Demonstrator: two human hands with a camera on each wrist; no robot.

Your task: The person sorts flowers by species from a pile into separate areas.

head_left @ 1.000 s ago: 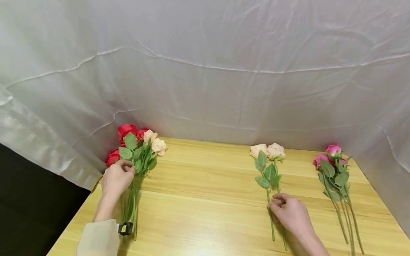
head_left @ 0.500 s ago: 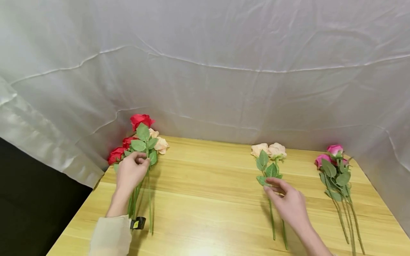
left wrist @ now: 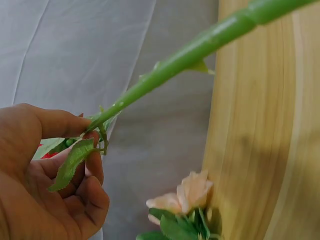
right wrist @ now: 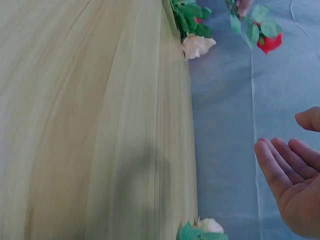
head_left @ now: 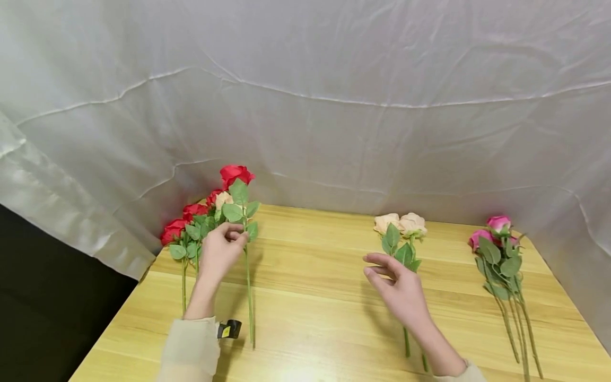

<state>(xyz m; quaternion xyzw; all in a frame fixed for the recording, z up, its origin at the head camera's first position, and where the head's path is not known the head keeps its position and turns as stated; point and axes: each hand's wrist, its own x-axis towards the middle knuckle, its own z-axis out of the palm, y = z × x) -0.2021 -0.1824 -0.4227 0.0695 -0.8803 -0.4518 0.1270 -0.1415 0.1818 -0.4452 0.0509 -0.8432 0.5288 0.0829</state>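
Observation:
My left hand [head_left: 221, 252] pinches the green stem of a red rose [head_left: 236, 175] between thumb and fingers, just below its leaves. The stem [left wrist: 175, 67] runs up and right across the left wrist view. Under and left of that hand lie more red roses [head_left: 173, 232] and a peach rose [head_left: 223, 199], partly hidden. My right hand [head_left: 398, 289] holds nothing; its fingers are loosely bent, thumb apart, over the stems of two peach roses [head_left: 412, 225]. In the right wrist view the right hand [right wrist: 295, 175] shows its palm with fingers extended.
At the right of the wooden table [head_left: 310, 276] lie several magenta roses [head_left: 498, 224] with long stems. A grey cloth curtain [head_left: 305, 132] hangs behind the table's back edge and along both sides. A small black device [head_left: 230, 329] sits at the left wrist.
My left hand has drawn one red rose out of the left bunch, up and to the right. My right hand has moved up and left off the peach rose stems.

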